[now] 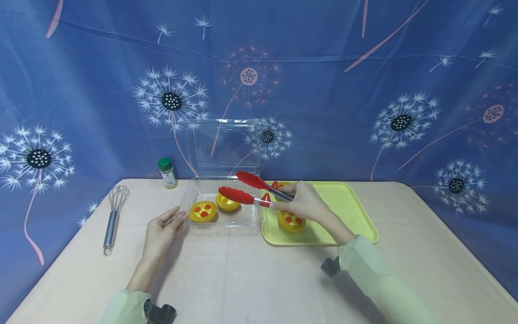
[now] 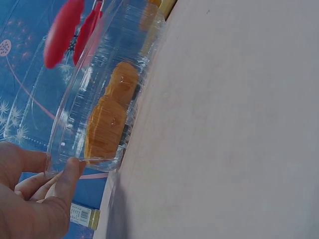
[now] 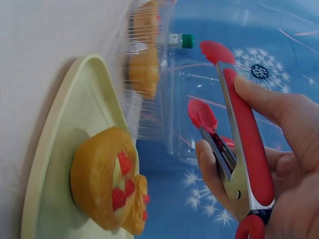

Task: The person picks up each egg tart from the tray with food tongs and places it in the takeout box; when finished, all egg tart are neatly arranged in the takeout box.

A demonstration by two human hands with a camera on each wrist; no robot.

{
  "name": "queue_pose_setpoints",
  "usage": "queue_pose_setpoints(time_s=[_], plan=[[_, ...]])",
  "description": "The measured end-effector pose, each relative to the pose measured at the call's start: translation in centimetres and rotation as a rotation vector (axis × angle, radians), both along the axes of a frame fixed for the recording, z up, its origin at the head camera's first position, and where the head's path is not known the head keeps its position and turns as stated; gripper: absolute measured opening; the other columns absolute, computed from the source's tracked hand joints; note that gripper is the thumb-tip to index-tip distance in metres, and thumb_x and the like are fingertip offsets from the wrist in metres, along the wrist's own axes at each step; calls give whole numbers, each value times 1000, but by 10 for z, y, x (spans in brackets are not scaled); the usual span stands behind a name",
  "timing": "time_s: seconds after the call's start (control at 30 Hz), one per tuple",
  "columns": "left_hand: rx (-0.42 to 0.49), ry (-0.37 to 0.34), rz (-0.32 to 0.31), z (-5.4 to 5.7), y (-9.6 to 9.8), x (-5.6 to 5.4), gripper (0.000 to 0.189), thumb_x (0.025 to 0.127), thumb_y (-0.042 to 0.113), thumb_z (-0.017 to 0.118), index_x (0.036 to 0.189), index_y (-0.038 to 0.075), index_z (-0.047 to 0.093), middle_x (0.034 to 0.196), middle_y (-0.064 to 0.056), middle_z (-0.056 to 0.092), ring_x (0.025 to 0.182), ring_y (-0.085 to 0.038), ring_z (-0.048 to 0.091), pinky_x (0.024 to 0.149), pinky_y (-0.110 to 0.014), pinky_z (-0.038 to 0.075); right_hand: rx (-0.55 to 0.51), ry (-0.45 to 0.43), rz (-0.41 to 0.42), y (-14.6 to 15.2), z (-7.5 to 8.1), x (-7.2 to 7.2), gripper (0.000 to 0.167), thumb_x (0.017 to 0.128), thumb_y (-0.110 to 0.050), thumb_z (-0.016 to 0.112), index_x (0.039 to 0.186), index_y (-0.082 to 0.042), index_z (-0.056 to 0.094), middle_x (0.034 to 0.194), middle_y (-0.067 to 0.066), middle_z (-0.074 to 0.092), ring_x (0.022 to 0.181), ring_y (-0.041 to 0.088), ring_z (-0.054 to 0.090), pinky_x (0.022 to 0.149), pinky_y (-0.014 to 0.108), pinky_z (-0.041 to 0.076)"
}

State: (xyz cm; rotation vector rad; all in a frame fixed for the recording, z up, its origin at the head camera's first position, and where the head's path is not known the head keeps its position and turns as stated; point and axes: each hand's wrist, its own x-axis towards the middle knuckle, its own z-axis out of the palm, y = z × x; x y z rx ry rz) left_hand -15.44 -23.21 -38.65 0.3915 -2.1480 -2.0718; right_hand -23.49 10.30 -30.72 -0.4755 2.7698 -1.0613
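My right hand (image 1: pixel 301 201) grips red-tipped metal tongs (image 3: pixel 246 134), whose two red heads stand apart with nothing between them, above the right part of a clear plastic clamshell box (image 1: pixel 243 220). Two yellow tarts (image 1: pixel 203 211) with red pieces on top sit side by side in the box, and its lid (image 1: pixel 226 146) stands raised at the back. At the box's left wall, my left hand (image 1: pixel 163 228) pinches the rim between thumb and fingers. Under the right hand, a tart (image 1: pixel 291 221) lies on the pale yellow tray (image 1: pixel 340 198), with another tart (image 3: pixel 137 211) behind it.
A whisk (image 1: pixel 113 218) lies at the table's left side. Near the back edge stands a small jar (image 1: pixel 167 173) with a green cap. The tray is right beside the box. A blue dandelion-print cloth (image 1: pixel 323 112) hangs behind the table (image 1: pixel 251 283).
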Motion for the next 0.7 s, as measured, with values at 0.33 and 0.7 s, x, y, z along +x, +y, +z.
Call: queue_pose_setpoints(time_s=[0.33,0.7], plan=[[-17,-11,-8,-1,-1,3,47,104,11,46,146,-7,36,143,-30,43,88,12,61,91,-12,53,-65,15,-26,39,7,10,63,75,-46,82,125,-9,68,88,4,74,52,17,36,42,26,25],[-48,-12,-4,-3,1,5,48,104,12,47,146,-7,35,143,-28,45,88,11,61,91,-13,54,-85,33,-117,81,5,23,64,75,-48,82,127,-13,67,106,6,73,79,19,54,50,23,43]])
